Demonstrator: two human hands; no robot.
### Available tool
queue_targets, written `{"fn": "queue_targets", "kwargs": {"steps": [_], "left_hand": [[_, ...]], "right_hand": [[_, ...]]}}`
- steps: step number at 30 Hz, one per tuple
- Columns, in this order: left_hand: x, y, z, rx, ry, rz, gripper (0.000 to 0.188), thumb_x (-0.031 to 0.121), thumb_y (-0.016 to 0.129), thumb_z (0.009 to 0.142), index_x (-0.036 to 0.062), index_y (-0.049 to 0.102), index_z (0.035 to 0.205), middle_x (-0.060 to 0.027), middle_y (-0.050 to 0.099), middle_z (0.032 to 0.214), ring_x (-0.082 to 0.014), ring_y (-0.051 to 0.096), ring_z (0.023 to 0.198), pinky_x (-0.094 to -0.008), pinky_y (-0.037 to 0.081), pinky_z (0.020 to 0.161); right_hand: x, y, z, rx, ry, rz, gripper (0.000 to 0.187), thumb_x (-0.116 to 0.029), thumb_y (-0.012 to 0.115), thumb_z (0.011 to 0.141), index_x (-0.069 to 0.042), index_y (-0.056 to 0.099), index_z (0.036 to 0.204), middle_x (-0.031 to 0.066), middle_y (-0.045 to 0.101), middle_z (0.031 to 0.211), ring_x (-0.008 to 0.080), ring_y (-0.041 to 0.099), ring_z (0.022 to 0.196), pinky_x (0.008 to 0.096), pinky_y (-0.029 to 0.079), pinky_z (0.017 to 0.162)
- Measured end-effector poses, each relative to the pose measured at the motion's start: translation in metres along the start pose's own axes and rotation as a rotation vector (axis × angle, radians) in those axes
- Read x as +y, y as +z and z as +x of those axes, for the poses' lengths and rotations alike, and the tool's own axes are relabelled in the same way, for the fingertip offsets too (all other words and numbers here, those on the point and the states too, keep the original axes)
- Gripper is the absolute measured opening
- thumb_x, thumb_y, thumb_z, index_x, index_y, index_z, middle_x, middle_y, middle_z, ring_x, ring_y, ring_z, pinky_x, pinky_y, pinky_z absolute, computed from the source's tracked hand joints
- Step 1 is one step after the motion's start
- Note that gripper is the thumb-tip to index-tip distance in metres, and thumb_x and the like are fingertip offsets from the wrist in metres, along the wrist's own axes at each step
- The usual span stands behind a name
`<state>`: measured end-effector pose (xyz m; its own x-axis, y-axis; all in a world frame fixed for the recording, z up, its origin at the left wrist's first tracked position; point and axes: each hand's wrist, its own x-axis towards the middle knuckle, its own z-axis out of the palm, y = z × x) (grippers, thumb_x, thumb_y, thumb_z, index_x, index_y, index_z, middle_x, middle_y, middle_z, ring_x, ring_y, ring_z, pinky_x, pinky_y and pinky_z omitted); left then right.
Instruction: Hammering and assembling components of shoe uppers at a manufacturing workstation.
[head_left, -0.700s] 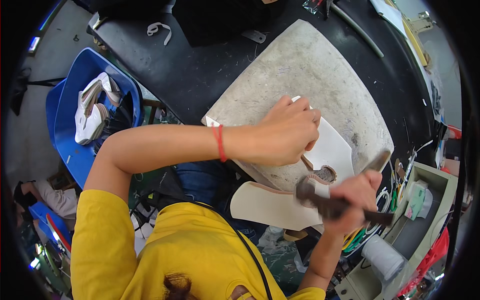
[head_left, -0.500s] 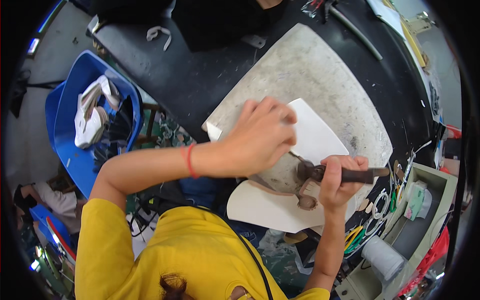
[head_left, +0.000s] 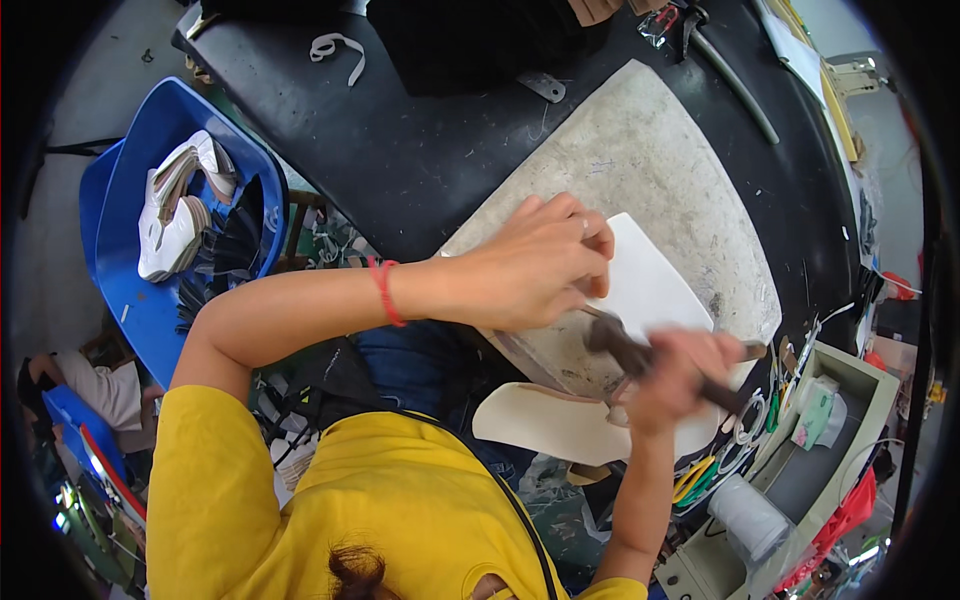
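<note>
My right hand (head_left: pixel 685 370), smeared by motion, is closed round a hammer (head_left: pixel 612 342) with a dark head and a brown handle, over the lower right of a worn grey slab (head_left: pixel 640 120). A smooth white piece of sheet material (head_left: pixel 655 285) lies on the slab. My left hand (head_left: pixel 540 262) rests at this piece's left edge, fingers curled and pressed together on it; the fingertips are partly hidden. The hammer head is close to those fingers. A second white piece with a curved edge (head_left: pixel 540 422) lies at the slab's near edge, partly under my right arm.
A blue bin (head_left: pixel 150 120) at the left holds stacked white cut pieces (head_left: pixel 175 235) and dark strips. A metal tool with a long grey handle (head_left: pixel 735 85) lies at the far right of the black table (head_left: pixel 400 150). On the right stand a grey tray (head_left: pixel 850 440) and scissors (head_left: pixel 695 480).
The hammer and my right hand have shifted slightly and turned, now blurred. My left hand stays by the white piece's edge. The whole scene has slid a little in view.
</note>
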<state>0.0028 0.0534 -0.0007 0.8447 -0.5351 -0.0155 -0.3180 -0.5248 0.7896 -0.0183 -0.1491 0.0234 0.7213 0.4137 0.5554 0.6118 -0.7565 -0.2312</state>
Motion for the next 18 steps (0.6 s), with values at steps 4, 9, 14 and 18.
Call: {"fn": "queue_targets", "kwargs": {"steps": [4, 9, 14, 18], "left_hand": [[-0.017, 0.0, -0.01, 0.053, 0.164, -0.047, 0.015, 0.004, 0.06, 0.074, 0.0036, 0.062, 0.089, -0.0078, 0.051, 0.118, -0.0253, 0.041, 0.115, -0.0383, 0.031, 0.098], [-0.018, -0.009, -0.001, -0.021, 0.111, -0.156, 0.019, 0.003, 0.053, 0.079, -0.0014, 0.06, 0.096, -0.0092, 0.052, 0.117, -0.0248, 0.043, 0.113, -0.0364, 0.034, 0.097], [-0.001, -0.013, 0.008, -0.117, 0.093, 0.143, 0.027, -0.001, 0.05, 0.073, 0.0013, 0.062, 0.098, -0.008, 0.057, 0.113, -0.0246, 0.047, 0.112, -0.037, 0.037, 0.093], [0.06, 0.074, 0.004, 0.183, 0.245, 0.524, 0.035, 0.02, 0.063, 0.065, -0.0032, 0.059, 0.091, -0.0188, 0.054, 0.113, -0.0302, 0.048, 0.111, -0.0434, 0.038, 0.09]], "right_hand": [[0.017, 0.007, 0.006, 0.004, -0.007, 0.138, 0.01, -0.016, 0.055, 0.07, -0.012, 0.055, 0.062, 0.0, 0.057, 0.058, 0.0157, 0.048, 0.048, 0.0306, 0.031, 0.065], [-0.022, -0.013, 0.022, 0.181, -0.006, 0.154, 0.014, -0.019, 0.056, 0.074, -0.011, 0.057, 0.062, 0.0005, 0.055, 0.055, 0.0172, 0.046, 0.046, 0.0313, 0.031, 0.065], [-0.01, 0.019, 0.008, 0.114, -0.047, -0.042, 0.017, -0.019, 0.062, 0.075, -0.014, 0.053, 0.061, -0.0042, 0.052, 0.055, 0.0174, 0.046, 0.048, 0.0296, 0.033, 0.062], [0.034, -0.04, -0.036, 0.445, 0.452, -0.046, 0.029, -0.021, 0.052, 0.087, -0.001, 0.057, 0.067, 0.0022, 0.056, 0.06, 0.0131, 0.05, 0.056, 0.0276, 0.04, 0.059]]}}
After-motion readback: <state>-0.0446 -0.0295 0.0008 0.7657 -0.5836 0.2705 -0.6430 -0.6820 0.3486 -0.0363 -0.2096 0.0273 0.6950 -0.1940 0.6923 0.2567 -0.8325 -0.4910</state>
